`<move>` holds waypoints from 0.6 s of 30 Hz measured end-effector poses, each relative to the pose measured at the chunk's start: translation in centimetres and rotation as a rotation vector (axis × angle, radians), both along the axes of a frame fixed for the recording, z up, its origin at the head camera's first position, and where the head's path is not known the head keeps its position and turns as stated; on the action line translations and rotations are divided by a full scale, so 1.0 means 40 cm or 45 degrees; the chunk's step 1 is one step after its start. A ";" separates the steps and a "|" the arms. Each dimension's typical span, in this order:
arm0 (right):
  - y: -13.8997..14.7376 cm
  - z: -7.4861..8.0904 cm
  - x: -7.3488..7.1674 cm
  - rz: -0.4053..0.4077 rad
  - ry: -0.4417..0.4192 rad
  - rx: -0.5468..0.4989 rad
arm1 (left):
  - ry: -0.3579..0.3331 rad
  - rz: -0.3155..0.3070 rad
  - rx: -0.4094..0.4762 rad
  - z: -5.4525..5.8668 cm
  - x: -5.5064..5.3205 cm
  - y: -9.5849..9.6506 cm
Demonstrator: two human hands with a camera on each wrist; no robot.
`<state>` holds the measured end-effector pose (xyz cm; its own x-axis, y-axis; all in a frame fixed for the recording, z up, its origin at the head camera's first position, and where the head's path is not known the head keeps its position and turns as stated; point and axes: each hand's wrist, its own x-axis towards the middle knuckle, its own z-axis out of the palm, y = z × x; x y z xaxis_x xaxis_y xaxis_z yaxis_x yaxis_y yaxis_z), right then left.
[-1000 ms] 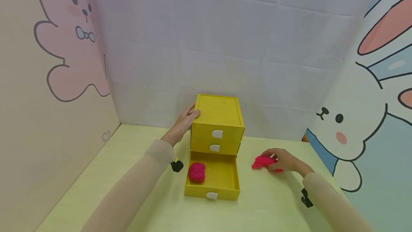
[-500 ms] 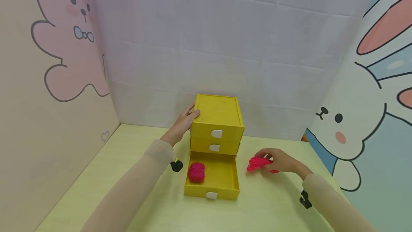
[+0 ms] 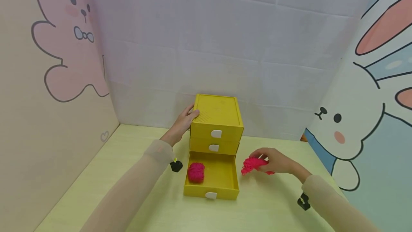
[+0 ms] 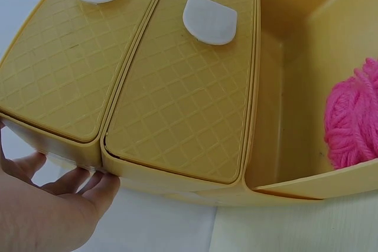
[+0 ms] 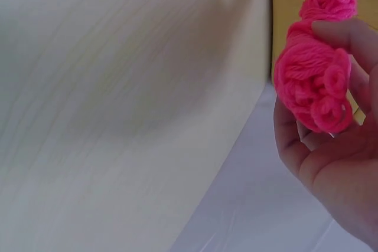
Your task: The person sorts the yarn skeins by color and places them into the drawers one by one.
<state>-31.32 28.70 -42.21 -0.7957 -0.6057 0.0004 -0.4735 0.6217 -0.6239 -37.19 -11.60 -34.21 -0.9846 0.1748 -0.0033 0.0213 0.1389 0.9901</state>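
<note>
A yellow drawer unit [image 3: 218, 112] stands before the back wall with its lowest drawer [image 3: 222, 174] pulled out. My left hand [image 3: 180, 126] holds the unit's upper left edge, thumb over the top and fingers along the side. In the left wrist view, those fingertips [image 4: 106, 187] touch the side wall. A ball of deep pink yarn [image 3: 196, 173] lies in the drawer's left part. To the right of the drawer, my right hand [image 3: 273, 160] grips a twisted bundle of bright pink yarn [image 5: 310, 81] between thumb and fingers, its loose end pointing toward the drawer.
The two upper drawers [image 3: 215, 146] are closed, each with a white tab handle [image 3: 216, 134]. A pale yellow-green tabletop [image 3: 154, 210] lies underneath. Walls with printed cartoon animals rise at left and right, with a pale sheet [image 3: 219, 46] across the back.
My right hand has moved left with the yarn bundle, from farther out on the table to close beside the open drawer. The left hand and the drawer unit stay in place.
</note>
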 end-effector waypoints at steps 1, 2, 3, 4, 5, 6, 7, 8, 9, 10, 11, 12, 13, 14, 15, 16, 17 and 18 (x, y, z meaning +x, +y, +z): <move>-0.006 0.004 0.003 0.005 -0.003 -0.001 | 0.001 -0.001 -0.001 0.000 0.000 0.000; -0.012 0.007 0.006 0.015 -0.001 -0.008 | 0.003 -0.001 -0.002 -0.001 0.000 0.000; -0.019 0.011 0.009 0.017 -0.003 -0.012 | 0.004 -0.001 -0.003 -0.001 0.000 0.000; -0.025 0.015 0.012 0.020 -0.005 -0.017 | 0.005 -0.002 -0.005 -0.002 -0.001 -0.001; -0.032 0.019 0.016 0.025 -0.006 -0.025 | 0.005 -0.002 -0.005 -0.002 -0.001 0.000; -0.040 0.023 0.019 0.030 -0.010 -0.033 | 0.006 -0.003 -0.005 -0.003 0.000 0.000; -0.047 0.027 0.023 0.038 -0.012 -0.043 | 0.004 -0.003 -0.006 -0.003 0.000 0.000; -0.055 0.031 0.026 0.050 -0.009 -0.053 | 0.005 -0.003 -0.005 -0.003 0.000 0.000; -0.064 0.035 0.030 0.049 -0.012 -0.054 | 0.004 -0.003 -0.005 -0.002 0.001 0.000; -0.072 0.039 0.033 0.059 -0.012 -0.062 | 0.002 -0.003 -0.005 -0.002 0.001 0.000; -0.081 0.043 0.037 0.062 -0.010 -0.064 | 0.001 -0.002 -0.004 -0.001 0.002 0.001; -0.090 0.046 0.039 0.072 -0.008 -0.069 | 0.001 -0.002 -0.004 -0.001 0.003 0.001; -0.099 0.050 0.043 0.082 -0.002 -0.074 | 0.001 -0.001 -0.003 0.000 0.004 0.001; -0.108 0.053 0.045 0.089 0.001 -0.078 | 0.002 -0.001 -0.003 0.000 0.005 0.001; -0.118 0.057 0.047 0.088 0.001 -0.079 | 0.002 -0.001 -0.002 0.001 0.006 0.001; -0.127 0.061 0.050 0.097 0.007 -0.085 | 0.002 -0.002 -0.001 0.001 0.007 0.001; -0.136 0.063 0.051 0.102 0.013 -0.087 | 0.004 -0.002 0.000 0.001 0.007 0.000; -0.146 0.066 0.053 0.111 0.018 -0.093 | 0.005 -0.004 0.001 0.001 0.007 0.000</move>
